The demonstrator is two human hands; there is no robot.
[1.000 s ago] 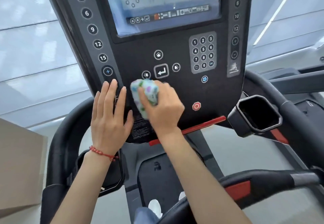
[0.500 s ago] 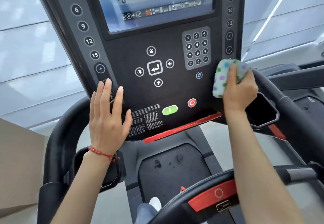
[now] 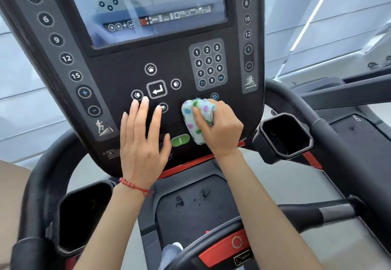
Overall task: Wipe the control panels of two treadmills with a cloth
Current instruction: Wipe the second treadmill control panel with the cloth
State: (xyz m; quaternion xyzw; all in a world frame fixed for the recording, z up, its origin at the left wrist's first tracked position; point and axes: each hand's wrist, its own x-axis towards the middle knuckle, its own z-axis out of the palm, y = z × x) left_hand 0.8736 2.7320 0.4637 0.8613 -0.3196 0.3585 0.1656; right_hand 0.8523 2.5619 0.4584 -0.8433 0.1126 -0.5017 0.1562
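Spotted cloth (image 3: 197,119) inside right-hand grip (image 3: 220,130)

A pale wall of wide horizontal panels (image 3: 25,75) is seen on the left. To the right of it, a bright diagonal light strip (image 3: 313,14) is visible. Below it, a tan box-like surface (image 3: 10,176) is glimpsed.

hands 2 | cloth (image 3: 197,119) 1 | control panel (image 3: 118,62) 1 | cup holders flanking the panel 2 | bracelet (image 3: 135,187) 1
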